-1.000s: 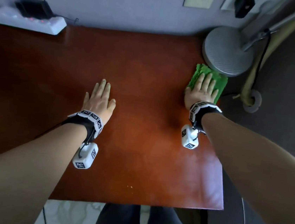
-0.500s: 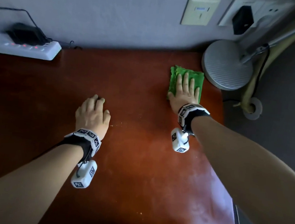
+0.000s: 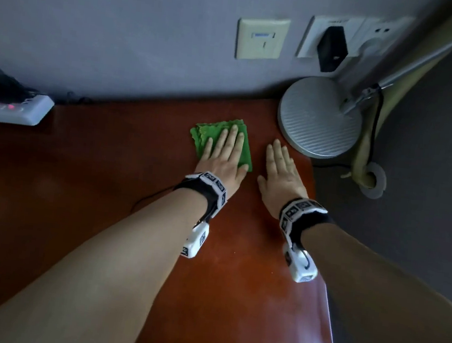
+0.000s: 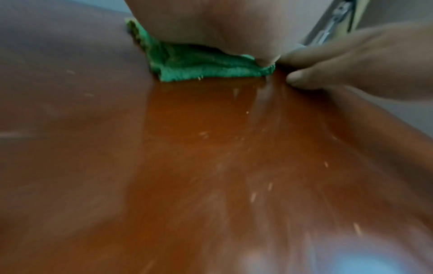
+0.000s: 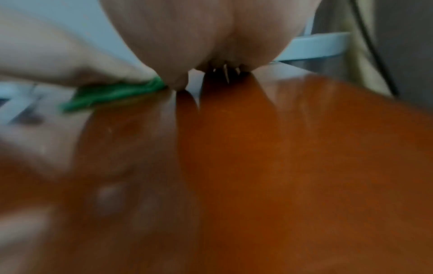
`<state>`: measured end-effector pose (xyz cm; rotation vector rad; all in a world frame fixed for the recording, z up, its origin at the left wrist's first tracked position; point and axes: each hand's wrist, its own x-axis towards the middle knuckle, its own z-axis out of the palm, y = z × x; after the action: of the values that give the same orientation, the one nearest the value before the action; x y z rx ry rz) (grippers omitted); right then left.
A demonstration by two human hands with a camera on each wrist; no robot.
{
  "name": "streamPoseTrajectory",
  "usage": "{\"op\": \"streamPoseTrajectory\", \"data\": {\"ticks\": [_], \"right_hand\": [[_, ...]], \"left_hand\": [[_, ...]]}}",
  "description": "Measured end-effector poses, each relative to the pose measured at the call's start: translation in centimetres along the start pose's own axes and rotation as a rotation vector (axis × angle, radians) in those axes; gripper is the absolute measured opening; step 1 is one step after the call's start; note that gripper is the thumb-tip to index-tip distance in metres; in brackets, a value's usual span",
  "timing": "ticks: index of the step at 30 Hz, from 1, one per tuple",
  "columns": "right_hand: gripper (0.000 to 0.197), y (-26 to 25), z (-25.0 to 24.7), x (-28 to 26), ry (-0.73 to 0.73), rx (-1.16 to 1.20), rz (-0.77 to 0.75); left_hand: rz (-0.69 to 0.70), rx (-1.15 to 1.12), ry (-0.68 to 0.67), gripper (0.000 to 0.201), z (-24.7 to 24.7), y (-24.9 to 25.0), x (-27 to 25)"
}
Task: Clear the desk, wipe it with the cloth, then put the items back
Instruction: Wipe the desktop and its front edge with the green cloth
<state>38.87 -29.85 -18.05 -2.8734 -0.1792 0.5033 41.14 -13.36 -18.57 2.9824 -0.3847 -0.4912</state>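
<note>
Both hands flat on table.
Your left hand (image 3: 223,162) presses the green cloth (image 3: 205,137), fingers (image 3: 232,141) straight; your right hand (image 3: 281,175) lies just beside it, fingers extended on the table (image 3: 84,172).

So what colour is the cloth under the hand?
Green. The cloth shows best in the head view.

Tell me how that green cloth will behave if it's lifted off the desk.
The green cloth looks folded in soft layers, so it would probably droop and unfold. It likely weighs little. Under the flat left hand it probably slides easily on the glossy desk.

Desk (image 3: 75,196): cloth (image 3: 209,132), lamp base (image 3: 318,119), power strip (image 3: 15,110).
</note>
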Motion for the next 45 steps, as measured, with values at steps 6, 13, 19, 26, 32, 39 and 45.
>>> {"op": "streamPoseTrajectory", "data": {"ticks": [6,13,19,26,32,39,45], "right_hand": [[0.074,-0.2,0.1,0.5,-0.060,-0.046,0.024],[0.075,-0.4,-0.2,0.3,-0.082,-0.030,0.034],[0.073,0.5,-1.9,-0.4,-0.071,0.095,-0.025],[0.070,1.1,-1.3,-1.6,-0.037,0.062,-0.036],[0.071,0.3,-1.5,-1.4,-0.084,0.026,0.016],[0.073,1.1,-2.4,-1.4,-0.188,-0.024,-0.009],[0.077,1.9,-2.7,-1.1,-0.215,-0.035,-0.063]], "left_hand": [[0.060,0.055,0.014,0.068,-1.5,1.7,7.0],[0.080,0.047,0.040,0.066,-2.9,0.6,10.3],[0.131,0.077,0.026,0.066,-2.0,-0.2,8.9],[0.151,0.107,0.035,0.067,-1.6,1.9,9.1],[0.040,0.033,0.052,0.068,-2.3,0.9,9.3],[-0.234,-0.048,0.040,0.066,-1.7,-8.6,1.6],[-0.181,0.004,0.008,0.069,0.5,-1.3,-3.3]]}}
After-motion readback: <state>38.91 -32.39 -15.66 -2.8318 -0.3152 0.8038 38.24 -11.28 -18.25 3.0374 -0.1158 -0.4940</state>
